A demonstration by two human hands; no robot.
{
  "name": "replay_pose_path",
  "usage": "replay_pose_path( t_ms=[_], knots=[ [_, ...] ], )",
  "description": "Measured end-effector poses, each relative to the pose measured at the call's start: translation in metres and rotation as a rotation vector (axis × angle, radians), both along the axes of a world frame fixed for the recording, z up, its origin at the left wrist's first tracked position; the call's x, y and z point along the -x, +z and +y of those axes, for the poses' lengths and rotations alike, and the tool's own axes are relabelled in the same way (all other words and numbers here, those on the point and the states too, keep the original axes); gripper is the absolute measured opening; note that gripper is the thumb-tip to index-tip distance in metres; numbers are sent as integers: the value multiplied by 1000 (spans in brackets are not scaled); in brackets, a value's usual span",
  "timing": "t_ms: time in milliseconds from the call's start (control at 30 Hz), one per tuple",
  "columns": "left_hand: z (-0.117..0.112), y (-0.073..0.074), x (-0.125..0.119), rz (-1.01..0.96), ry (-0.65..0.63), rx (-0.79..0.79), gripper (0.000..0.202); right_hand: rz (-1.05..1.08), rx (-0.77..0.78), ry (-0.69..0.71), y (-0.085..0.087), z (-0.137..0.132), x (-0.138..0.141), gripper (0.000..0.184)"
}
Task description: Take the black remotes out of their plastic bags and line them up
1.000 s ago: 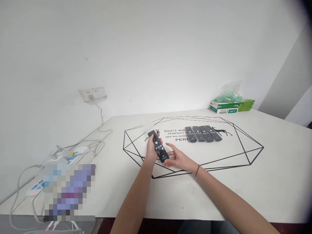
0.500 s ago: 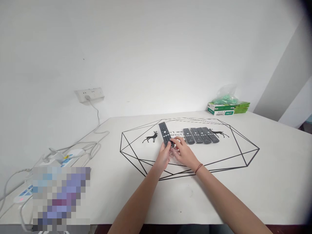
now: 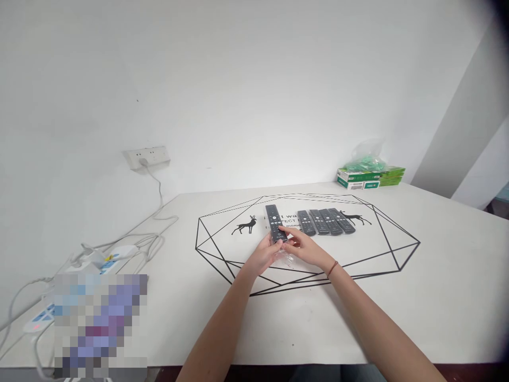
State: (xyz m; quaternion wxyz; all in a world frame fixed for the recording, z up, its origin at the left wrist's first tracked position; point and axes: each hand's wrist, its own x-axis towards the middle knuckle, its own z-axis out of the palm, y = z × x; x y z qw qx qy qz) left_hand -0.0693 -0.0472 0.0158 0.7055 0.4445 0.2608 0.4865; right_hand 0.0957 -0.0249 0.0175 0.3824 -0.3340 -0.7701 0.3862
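Note:
A black remote control is held above the table, its button side up and its far end pointing toward the wall. My left hand grips its near end from the left, thumb on the lower edge. From the right, my right hand closes on the same end, with fingers along its side. Crinkled clear plastic hangs beneath the near end, between my hands. Just right of them, several more black remote controls lie side by side on the table.
The white table bears printed black lines and deer. Green-and-white boxes with a plastic bag on top stand at the back right. Power strips and tangled cables lie left, near a blurred-out patch. A wall socket is above.
The held remote control has shifted slightly right and toward me, and turned more upright in view. My right hand has moved a little right, and its fingers have changed position on the near end.

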Motion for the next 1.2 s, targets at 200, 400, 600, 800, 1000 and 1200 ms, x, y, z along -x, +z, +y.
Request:
replay_pose_path(
  t_ms=[200,400,600,800,1000,1200],
  knots=[
    [0,2,3,41,-65,5,42,-20,-18,10,2,-2,-3,57],
    [1,1,3,103,-60,-15,40,-111,-142,-36,-3,3,-4,62],
    [4,-4,2,225,40,-63,32,-229,-314,-225,-3,2,0,44],
    [12,-17,4,364,282,94,21,-346,-427,-400,-9,-5,10,39],
    [15,-11,4,98,295,146,34,-274,-487,-344,-14,-5,14,42],
    [15,-8,8,146,290,29,39,121,-14,-243,-14,-3,19,56]
  ],
)
